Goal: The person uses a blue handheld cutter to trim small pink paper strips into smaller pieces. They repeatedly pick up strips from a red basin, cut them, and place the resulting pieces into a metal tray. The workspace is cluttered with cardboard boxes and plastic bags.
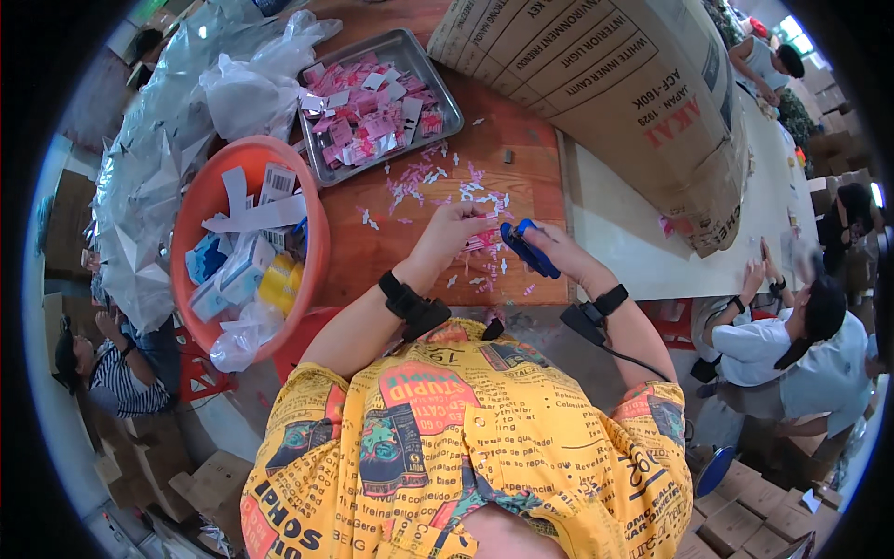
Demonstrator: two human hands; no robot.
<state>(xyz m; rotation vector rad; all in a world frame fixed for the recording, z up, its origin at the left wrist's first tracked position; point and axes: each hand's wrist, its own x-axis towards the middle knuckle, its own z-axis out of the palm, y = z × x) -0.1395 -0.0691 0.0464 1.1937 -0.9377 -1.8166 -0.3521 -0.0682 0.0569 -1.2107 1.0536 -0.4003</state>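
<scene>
Blue hand tool (527,252): above the surface (363,265), wrapped in right hand (557,250), nose toward left hand (449,233), seemingly for two-handed work; left grip unclear. Pink pieces (410,186): nearby, likely for reach.

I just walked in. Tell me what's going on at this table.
A person in a yellow printed shirt is working at a wooden table. Their right hand grips a blue handheld tool; the left hand is pinched close beside it, though what it holds is hard to tell. Small pink and white pieces lie scattered beyond, with a metal tray of pink cards and a filled orange basin leftward.
</scene>
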